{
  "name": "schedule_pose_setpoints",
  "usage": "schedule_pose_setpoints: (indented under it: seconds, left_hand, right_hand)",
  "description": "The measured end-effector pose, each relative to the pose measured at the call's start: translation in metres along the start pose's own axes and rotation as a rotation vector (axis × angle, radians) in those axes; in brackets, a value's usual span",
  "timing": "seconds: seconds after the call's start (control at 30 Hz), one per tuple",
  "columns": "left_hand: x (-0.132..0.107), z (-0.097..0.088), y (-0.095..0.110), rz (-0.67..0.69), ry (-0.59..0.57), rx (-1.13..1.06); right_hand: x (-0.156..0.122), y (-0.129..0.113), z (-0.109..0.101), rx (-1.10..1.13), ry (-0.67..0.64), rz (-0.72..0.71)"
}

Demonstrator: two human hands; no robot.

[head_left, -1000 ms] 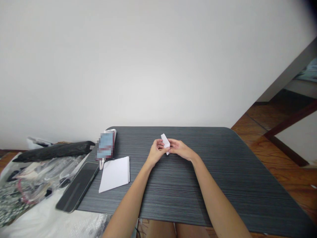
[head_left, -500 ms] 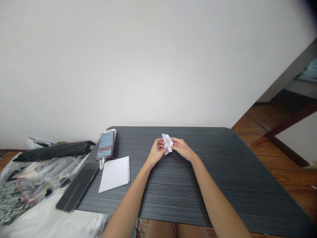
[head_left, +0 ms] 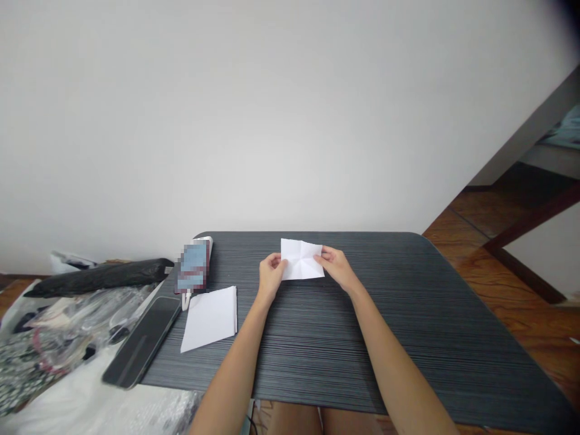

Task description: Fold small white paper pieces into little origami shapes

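Both hands up: left hand and right hand each pinch a side edge of the creased paper, spread flat between them above the table.

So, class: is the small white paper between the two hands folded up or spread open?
Spread open. The small paper shows as a flat sheet with crease lines, its left edge pinched by the left hand and its right edge by the right hand.

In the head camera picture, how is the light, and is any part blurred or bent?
Head view: soft, even light, with no glare on the table; the paper held between the left hand and right hand is sharp enough to show creases. One pixelated patch hides an item. The top right corner darkens, and the table's edges look curved.
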State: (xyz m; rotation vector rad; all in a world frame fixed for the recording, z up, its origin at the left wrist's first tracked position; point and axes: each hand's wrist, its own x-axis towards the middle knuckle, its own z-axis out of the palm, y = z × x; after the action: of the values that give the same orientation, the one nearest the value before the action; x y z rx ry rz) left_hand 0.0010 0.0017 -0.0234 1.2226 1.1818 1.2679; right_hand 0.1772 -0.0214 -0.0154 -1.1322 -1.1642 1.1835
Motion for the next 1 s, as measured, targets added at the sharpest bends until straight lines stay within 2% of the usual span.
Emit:
schedule_pose_setpoints:
  seconds: [0.1, 0.2, 0.33, 0.43, 0.53, 0.63, 0.73, 0.9, 1.0]
  left_hand:
    - [-0.002, -0.001, 0.006, 0.006, -0.032, -0.039]
    - [-0.005, -0.001, 0.012, -0.026, -0.064, -0.112]
    - [-0.007, 0.0, 0.02, -0.026, -0.166, -0.259]
    - [-0.007, -0.001, 0.021, 0.003, -0.167, -0.31]
    - [-0.006, -0.004, 0.019, 0.075, -0.128, -0.274]
    - [-0.006, -0.009, 0.019, 0.177, -0.097, -0.134]
    - [-0.006, -0.014, 0.021, 0.224, -0.115, -0.065]
    - [-0.007, -0.012, 0.027, 0.082, -0.251, -0.224]
    - [-0.009, -0.006, 0.027, -0.002, -0.367, -0.126]
  right_hand:
    - [-0.002, -0.001, 0.0, -0.024, -0.062, 0.044]
    - [-0.002, -0.002, -0.001, 0.056, -0.055, 0.05]
    - [-0.002, -0.005, -0.005, 0.198, -0.046, 0.065]
    - [-0.003, -0.009, -0.007, 0.217, -0.072, 0.05]
    - [-0.004, -0.01, -0.009, 0.198, -0.089, 0.019]
    - [-0.004, -0.009, -0.011, 0.135, -0.096, -0.027]
    - [-0.006, -0.011, -0.013, 0.045, -0.117, -0.081]
    - [-0.009, -0.02, -0.011, -0.095, -0.136, -0.161]
    - [-0.01, -0.021, -0.008, -0.18, -0.173, -0.196]
